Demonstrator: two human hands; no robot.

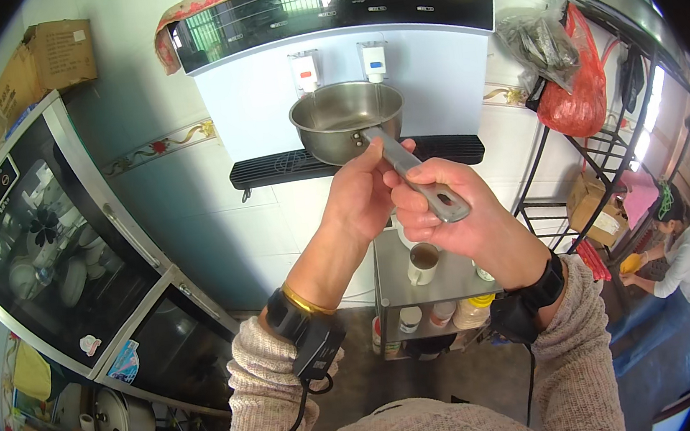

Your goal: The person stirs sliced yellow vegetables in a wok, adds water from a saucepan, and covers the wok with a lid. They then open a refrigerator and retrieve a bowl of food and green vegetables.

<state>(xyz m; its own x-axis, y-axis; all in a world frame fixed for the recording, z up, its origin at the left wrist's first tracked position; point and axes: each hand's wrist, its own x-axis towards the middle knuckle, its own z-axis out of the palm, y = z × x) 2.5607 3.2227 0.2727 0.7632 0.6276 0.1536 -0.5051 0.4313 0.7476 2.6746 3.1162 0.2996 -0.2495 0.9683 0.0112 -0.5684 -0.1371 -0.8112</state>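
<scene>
A steel saucepan [350, 142] is held up under the two taps of a wall-mounted water dispenser [244, 100]. One is a red-marked tap [305, 73], the other a blue-marked tap [374, 64]. Thin streams of water seem to fall from both into the pan. My right hand [451, 201] grips the outer end of the grey handle [399, 158]. Closer to the pan, my left hand [364, 191] holds the same handle from below. Behind the pan lies the dispenser's black drip tray [277, 169]; whether the pan touches it, I cannot tell.
Below my hands stands a small metal shelf unit [400, 285] with a mug [422, 264] and several jars. A glass-doored dish cabinet [58, 245] is at left. On the right are a black metal rack [545, 201], a red plastic bag [575, 96] and another person [680, 256].
</scene>
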